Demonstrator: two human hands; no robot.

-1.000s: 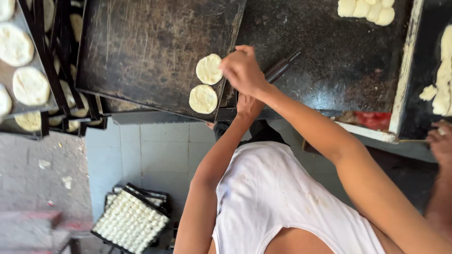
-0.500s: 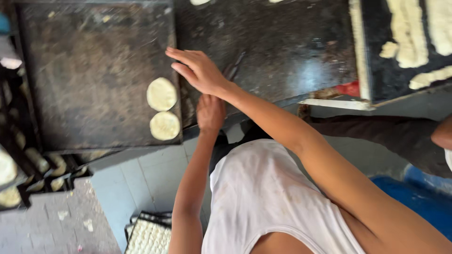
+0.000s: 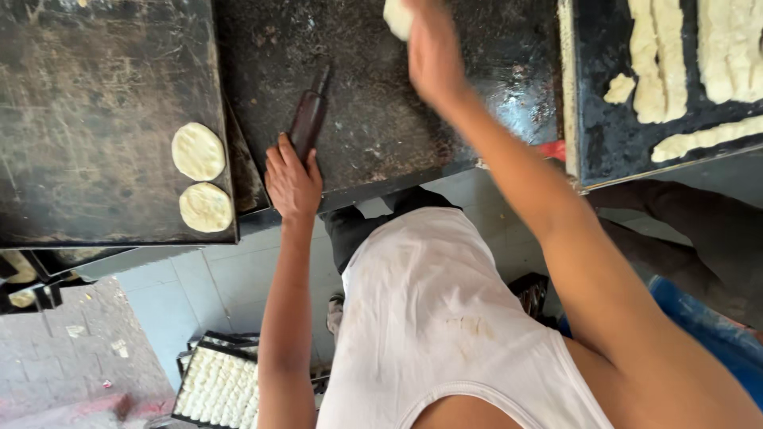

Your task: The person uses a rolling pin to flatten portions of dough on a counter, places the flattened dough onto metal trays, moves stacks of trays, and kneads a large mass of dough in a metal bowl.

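The left hand point(image 3: 292, 179) is resting at the near edge of the desk point(image 3: 381, 119), fingers together and laid over the lower end of a dark brown rolling pin point(image 3: 308, 119). Whether the fingers are clamping the pin or only lying on it, I cannot tell. The pin is lying flat on the dark, scratched desk, pointing away from the near edge toward the far one and leaning slightly to the right.

The right hand point(image 3: 433, 52) is reaching across to the far edge of the desk, closing on a pale dough lump point(image 3: 396, 17) that is showing just left of the fingers, partly cut off by the top of the view. The arm is stretching diagonally from the lower right.

Just left of the desk, a dark tray point(image 3: 95, 119) is carrying two flat dough discs point(image 3: 199, 151) near its right edge, one beyond the other and almost touching. Right of the desk, another tray point(image 3: 612, 143) is holding long strips of dough point(image 3: 660, 79) and a small dough piece point(image 3: 620, 87) near its left edge.

Below the desk edge, the person's white shirt point(image 3: 429, 318) is filling the middle of the view. On the tiled floor point(image 3: 151, 318) at lower left, a tray of small pale pieces point(image 3: 218, 389) is lying.
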